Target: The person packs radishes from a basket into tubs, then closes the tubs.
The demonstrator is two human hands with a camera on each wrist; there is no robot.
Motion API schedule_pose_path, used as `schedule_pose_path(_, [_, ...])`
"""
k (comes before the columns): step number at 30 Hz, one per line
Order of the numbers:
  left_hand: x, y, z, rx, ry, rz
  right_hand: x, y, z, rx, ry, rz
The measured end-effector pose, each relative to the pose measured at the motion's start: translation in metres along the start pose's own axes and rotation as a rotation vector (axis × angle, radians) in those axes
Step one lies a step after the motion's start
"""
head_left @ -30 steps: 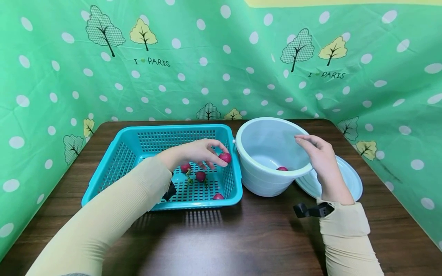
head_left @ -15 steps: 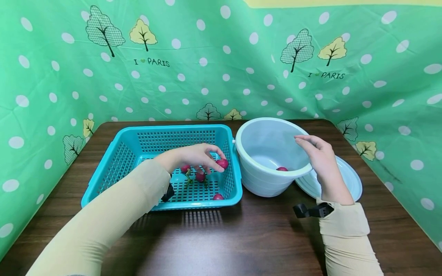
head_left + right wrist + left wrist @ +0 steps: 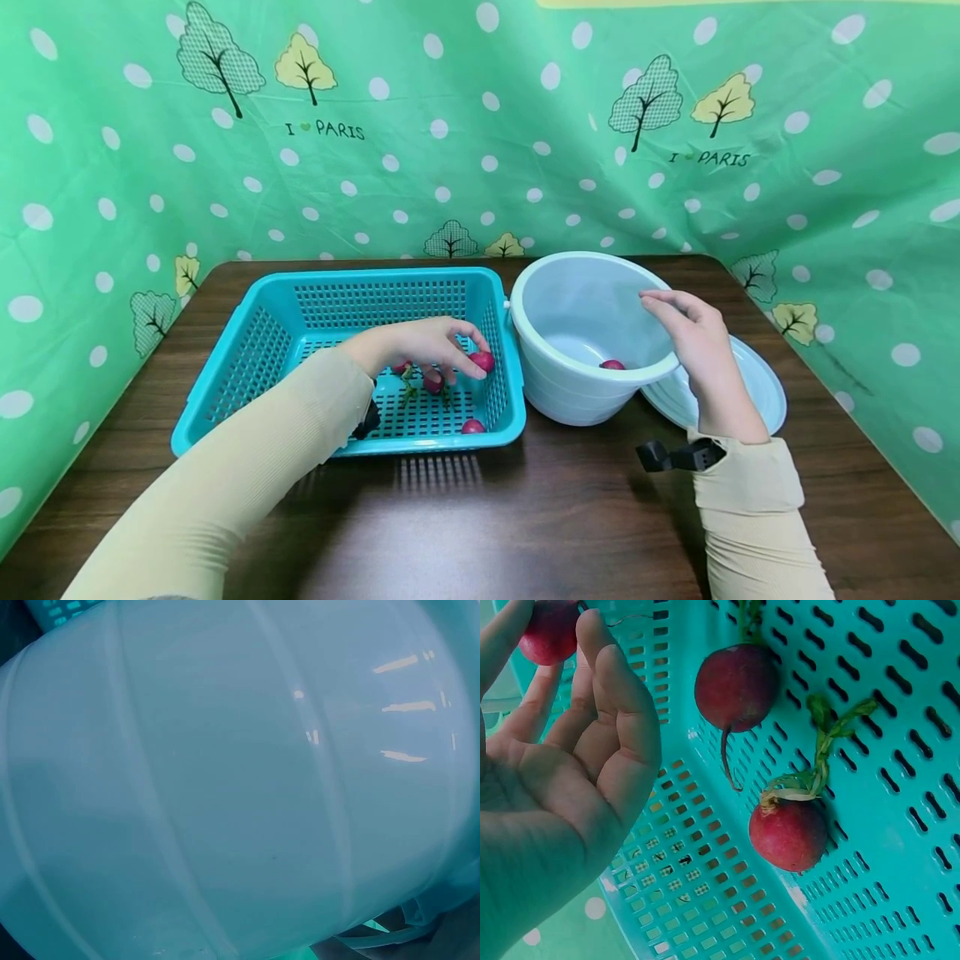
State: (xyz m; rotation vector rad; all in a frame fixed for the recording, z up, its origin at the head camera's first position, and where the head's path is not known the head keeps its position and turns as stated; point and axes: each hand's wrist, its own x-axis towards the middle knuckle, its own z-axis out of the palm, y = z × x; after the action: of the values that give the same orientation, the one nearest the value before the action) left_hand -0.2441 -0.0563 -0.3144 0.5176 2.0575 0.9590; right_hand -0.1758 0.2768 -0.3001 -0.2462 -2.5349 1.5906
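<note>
Over the right end of the turquoise basket (image 3: 352, 450), my left hand (image 3: 423, 343) pinches a red radish (image 3: 482, 361) between thumb and fingertips. The left wrist view shows that held radish (image 3: 549, 636) too, its thin root trailing. Below the hand, leafy radishes (image 3: 433, 382) lie on the basket floor, and another radish (image 3: 472, 427) is near its front right corner. My right hand (image 3: 697, 350) is at the right rim of the pale blue bucket (image 3: 573, 400), fingers loosely bent over its mouth. One radish (image 3: 612, 365) lies inside the bucket. The right wrist view shows only the bucket's ribbed wall.
A pale blue lid (image 3: 761, 387) lies on the dark wooden table (image 3: 525, 525), partly behind the bucket and right forearm. Basket and bucket stand side by side near the table's back edge. A green dotted cloth (image 3: 465, 125) hangs behind and along both sides.
My left hand, still pinching the radish, has moved slightly left and down from the basket's right wall. My right hand keeps its place at the bucket. The head view has shifted slightly.
</note>
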Motion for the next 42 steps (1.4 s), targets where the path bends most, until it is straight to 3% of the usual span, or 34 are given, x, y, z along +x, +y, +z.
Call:
schedule_pose_path(21, [0.006, -0.005, 0.003, 0.036, -0.075, -0.083, 0.000, -0.001, 0.002, 0.010, 0.012, 0.005])
schedule_pose_path(42, [0.010, -0.001, 0.005, 0.092, -0.121, -0.151, 0.000, -0.001, 0.002, -0.005, 0.011, 0.010])
